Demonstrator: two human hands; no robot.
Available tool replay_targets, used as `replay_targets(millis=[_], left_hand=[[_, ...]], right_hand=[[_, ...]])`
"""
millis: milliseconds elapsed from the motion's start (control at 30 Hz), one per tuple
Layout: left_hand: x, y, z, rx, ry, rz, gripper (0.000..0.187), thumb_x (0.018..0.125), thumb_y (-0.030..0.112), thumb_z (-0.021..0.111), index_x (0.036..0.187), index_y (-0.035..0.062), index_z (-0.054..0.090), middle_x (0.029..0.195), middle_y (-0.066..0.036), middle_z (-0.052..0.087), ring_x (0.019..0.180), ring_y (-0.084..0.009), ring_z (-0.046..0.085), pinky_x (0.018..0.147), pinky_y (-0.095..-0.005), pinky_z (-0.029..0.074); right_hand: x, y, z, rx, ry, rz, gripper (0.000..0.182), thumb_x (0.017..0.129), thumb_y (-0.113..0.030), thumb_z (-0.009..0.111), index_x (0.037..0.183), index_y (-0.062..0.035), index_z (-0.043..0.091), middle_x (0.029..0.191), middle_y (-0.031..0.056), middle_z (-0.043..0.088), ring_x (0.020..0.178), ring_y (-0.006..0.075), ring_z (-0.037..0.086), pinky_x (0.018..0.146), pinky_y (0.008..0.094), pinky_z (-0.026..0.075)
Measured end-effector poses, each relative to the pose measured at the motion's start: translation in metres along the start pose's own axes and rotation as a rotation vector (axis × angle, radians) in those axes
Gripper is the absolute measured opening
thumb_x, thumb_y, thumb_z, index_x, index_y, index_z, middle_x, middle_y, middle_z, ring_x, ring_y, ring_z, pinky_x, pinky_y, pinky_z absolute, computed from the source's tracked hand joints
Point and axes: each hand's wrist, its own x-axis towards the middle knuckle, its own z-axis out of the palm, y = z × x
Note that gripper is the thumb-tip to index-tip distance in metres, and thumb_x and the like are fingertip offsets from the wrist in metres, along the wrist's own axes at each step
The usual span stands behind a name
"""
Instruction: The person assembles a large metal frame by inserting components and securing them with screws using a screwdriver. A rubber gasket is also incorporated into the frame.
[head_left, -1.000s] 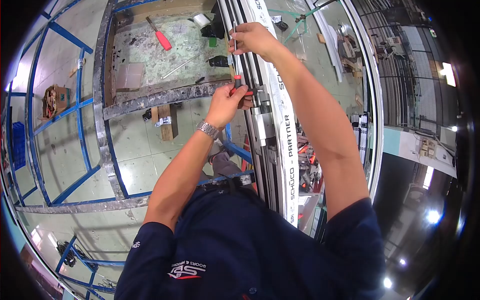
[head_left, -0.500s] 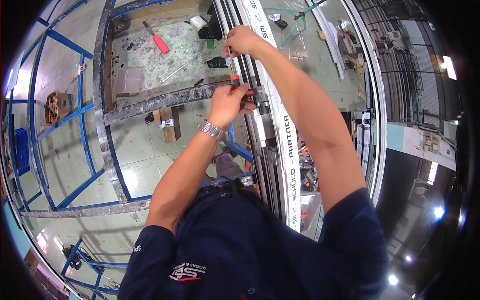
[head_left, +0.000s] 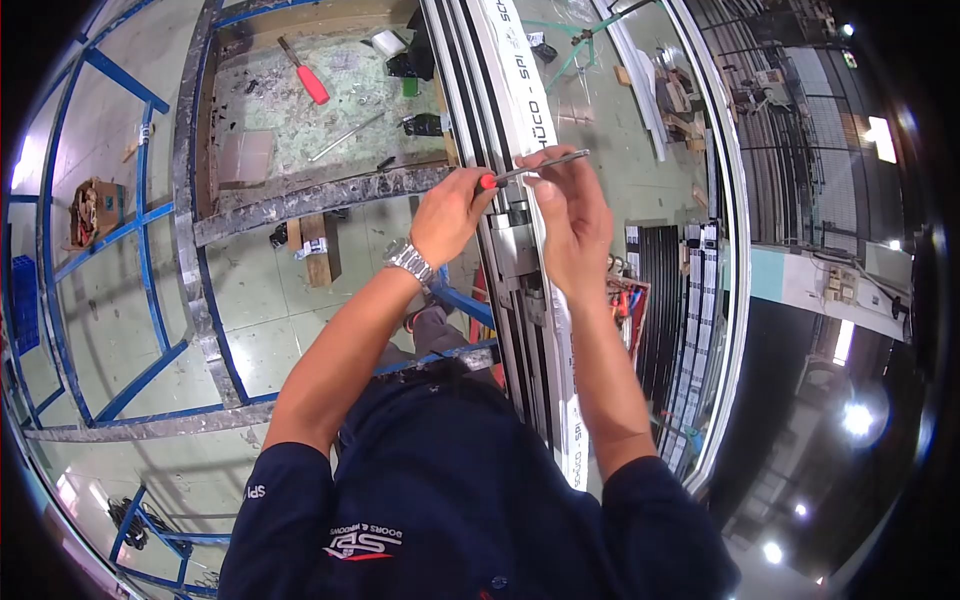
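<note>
My left hand (head_left: 447, 222), with a metal watch at its wrist, is closed around the red handle of a screwdriver (head_left: 489, 182). The metal shaft points right across the white-taped frame profile. My right hand (head_left: 578, 220) is beside it, thumb and fingers closed about the shaft, whose tip sticks out past them. Beneath both hands runs the long aluminium profile (head_left: 468, 90), with dark grooves and printed protective tape (head_left: 530, 95). A silver hinge-like fitting (head_left: 515, 250) sits on the profile just below my hands.
A blue steel work frame (head_left: 150, 265) spreads to the left. Its tray (head_left: 290, 130) holds a red-handled tool (head_left: 312, 85), a thin rod (head_left: 345, 137) and a clear sheet (head_left: 246, 158). A cardboard box (head_left: 97, 212) stands further left. Stacked dark profiles (head_left: 657, 310) lie to the right.
My right hand has come down from higher on the profile to the screwdriver. The screwdriver now lies across the profile, its shaft pointing right. The view has shifted slightly.
</note>
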Motion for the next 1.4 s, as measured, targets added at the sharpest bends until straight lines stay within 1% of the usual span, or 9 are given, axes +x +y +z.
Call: replay_targets(millis=[233, 333, 600, 633, 733, 767, 1000, 1133, 1400], left_hand=[[0.014, 0.002, -0.016, 0.049, -0.166, 0.026, 0.020, 0.091, 0.020, 0.061, 0.101, 0.0026, 0.064, 0.090, -0.018, 0.065, 0.085, -0.0402, 0.062, 0.075, -0.0484, 0.049], [0.014, -0.001, -0.015, 0.025, -0.190, 0.064, 0.019, 0.091, 0.018, 0.061, 0.101, 0.0025, 0.063, 0.089, -0.019, 0.064, 0.085, -0.0409, 0.061, 0.075, -0.0490, 0.048], [0.006, -0.004, -0.012, 0.184, -0.175, 0.190, 0.025, 0.094, 0.018, 0.058, 0.116, 0.0070, 0.058, 0.098, -0.017, 0.064, 0.089, -0.0397, 0.062, 0.077, -0.0479, 0.051], [0.005, -0.003, -0.011, 0.208, -0.182, 0.185, 0.025, 0.094, 0.018, 0.058, 0.117, 0.0075, 0.058, 0.099, -0.017, 0.063, 0.089, -0.0395, 0.062, 0.077, -0.0478, 0.051], [0.003, 0.001, -0.011, 0.261, -0.214, 0.137, 0.031, 0.091, 0.013, 0.060, 0.121, 0.0081, 0.056, 0.100, -0.017, 0.062, 0.090, -0.0406, 0.062, 0.077, -0.0478, 0.051], [0.002, 0.002, -0.012, 0.275, -0.223, 0.113, 0.034, 0.090, 0.010, 0.061, 0.123, 0.0082, 0.055, 0.100, -0.018, 0.061, 0.091, -0.0412, 0.061, 0.078, -0.0479, 0.050], [0.008, -0.007, -0.025, 0.143, -0.209, 0.170, 0.025, 0.091, 0.015, 0.060, 0.114, 0.0048, 0.059, 0.096, -0.020, 0.063, 0.089, -0.0409, 0.062, 0.074, -0.0479, 0.050], [0.009, 0.012, -0.047, 0.105, -0.350, -0.144, 0.026, 0.093, 0.026, 0.060, 0.097, 0.0004, 0.062, 0.077, -0.022, 0.063, 0.078, -0.0425, 0.062, 0.070, -0.0502, 0.047], [0.014, -0.025, -0.013, -0.166, -0.275, -0.382, 0.036, 0.091, 0.032, 0.063, 0.081, -0.0018, 0.060, 0.063, -0.018, 0.060, 0.063, -0.0349, 0.062, 0.062, -0.0422, 0.046]], right_hand=[[0.032, -0.012, 0.011, 0.229, 0.023, 0.062, 0.033, 0.104, -0.029, 0.046, 0.098, 0.0021, 0.057, 0.090, 0.0113, 0.069, 0.086, 0.0154, 0.063, 0.081, 0.0304, 0.049], [0.020, -0.005, 0.001, 0.181, -0.074, 0.067, 0.034, 0.107, -0.026, 0.037, 0.100, 0.0022, 0.054, 0.098, 0.0154, 0.064, 0.096, 0.0250, 0.064, 0.092, 0.0418, 0.050], [-0.065, 0.015, 0.004, 0.230, 0.083, -0.092, 0.031, 0.107, -0.029, 0.039, 0.101, -0.0012, 0.051, 0.101, 0.0148, 0.061, 0.108, 0.0269, 0.059, 0.109, 0.0487, 0.035], [-0.071, 0.026, 0.005, 0.244, 0.108, -0.181, 0.020, 0.104, -0.015, 0.038, 0.100, -0.0013, 0.051, 0.104, 0.0135, 0.063, 0.107, 0.0263, 0.060, 0.107, 0.0484, 0.037], [-0.089, 0.042, 0.007, 0.182, 0.105, -0.261, 0.027, 0.107, -0.028, 0.036, 0.100, -0.0031, 0.045, 0.103, 0.0157, 0.059, 0.112, 0.0308, 0.057, 0.113, 0.0535, 0.029], [-0.093, 0.044, 0.009, 0.174, 0.141, -0.287, 0.012, 0.102, -0.009, 0.036, 0.098, -0.0049, 0.047, 0.104, 0.0152, 0.063, 0.112, 0.0298, 0.060, 0.112, 0.0545, 0.033], [-0.040, -0.001, -0.003, -0.057, 0.069, -0.215, 0.022, 0.102, -0.008, 0.041, 0.101, 0.0015, 0.060, 0.102, 0.0158, 0.068, 0.102, 0.0268, 0.066, 0.094, 0.0368, 0.049], [0.036, -0.011, 0.007, -0.225, -0.033, -0.043, 0.028, 0.102, -0.019, 0.050, 0.095, 0.0036, 0.064, 0.082, 0.0096, 0.069, 0.077, 0.0139, 0.064, 0.072, 0.0291, 0.051], [0.156, 0.045, 0.044, -0.255, -0.461, 0.276, 0.041, 0.097, -0.038, 0.056, 0.097, 0.0028, 0.065, 0.081, 0.0077, 0.069, 0.062, 0.0096, 0.060, 0.056, 0.0251, 0.050]])
